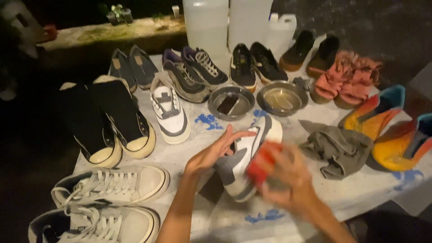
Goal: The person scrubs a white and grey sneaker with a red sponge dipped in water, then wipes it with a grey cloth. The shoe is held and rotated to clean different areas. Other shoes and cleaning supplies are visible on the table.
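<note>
Nearest the camera, two grey-white laced sneakers (108,200) are seen lying at the lower left of the cloth-covered surface (360,191). At the centre, a white and grey shoe (245,159) is held tilted above the surface, its toe pointing away. It is gripped by the left hand (216,153), whose fingers are curled about the shoe's upper edge. The right hand (288,180) is blurred; it is closed around a red block (261,164), which is pressed against the shoe's side. What the block is cannot be told.

Just right of the hands, a crumpled grey cloth (337,150) is laid on the surface. Farther right, two orange shoes (391,130) with blue linings are placed at the edge. To the left, a pair of black high-tops (112,121) is set, with a single white shoe (170,110) beside them.

Beyond the held shoe, two metal bowls (256,101) are stood side by side. Behind them, a row of dark shoes (202,67) is lined up, with pink shoes (346,78) at the right. At the back, white plastic jugs (234,22) are stood.
</note>
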